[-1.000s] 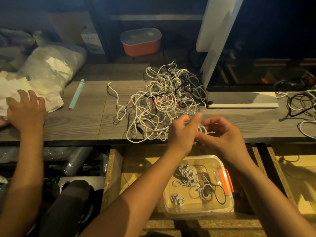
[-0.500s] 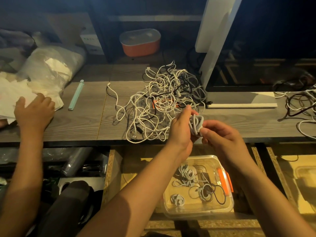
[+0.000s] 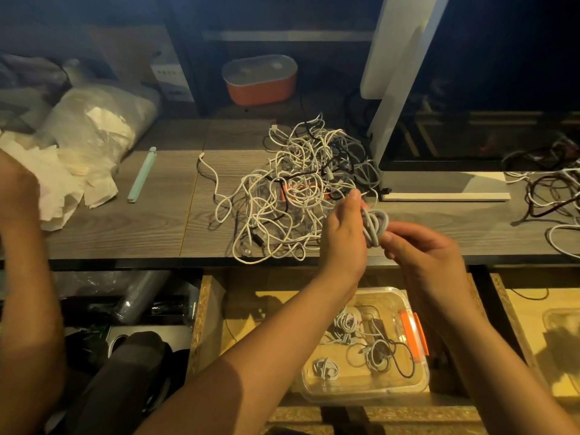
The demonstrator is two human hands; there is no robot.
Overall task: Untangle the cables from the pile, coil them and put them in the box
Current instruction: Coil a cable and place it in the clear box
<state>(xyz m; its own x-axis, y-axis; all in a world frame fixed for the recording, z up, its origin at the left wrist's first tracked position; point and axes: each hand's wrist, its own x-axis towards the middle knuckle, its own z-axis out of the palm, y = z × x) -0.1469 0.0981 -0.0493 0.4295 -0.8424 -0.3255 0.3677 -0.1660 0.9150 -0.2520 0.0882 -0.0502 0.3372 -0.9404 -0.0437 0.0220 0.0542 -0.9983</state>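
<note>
A tangled pile of white and black cables (image 3: 301, 189) lies on the grey wooden desk (image 3: 150, 227). Just right of the pile, my left hand (image 3: 342, 237) grips a small coiled white cable (image 3: 375, 226) above the desk's front edge. My right hand (image 3: 423, 255) pinches the lower end of that coil with its fingertips. Below the desk, a clear plastic box (image 3: 364, 395) with an orange latch sits in an open drawer and holds several coiled cables.
Another person's arm (image 3: 22, 246) reaches in at the far left, near crumpled paper (image 3: 62, 183) and a plastic bag. A pale green stick (image 3: 142, 174), an orange lidded container (image 3: 260, 80), a monitor stand (image 3: 445, 186) and more loose cables (image 3: 549, 196) are on the desk.
The white cable has gone from a loose loop between my fingers to a tight coil held by both hands. The other person's hand has slid left off the paper.
</note>
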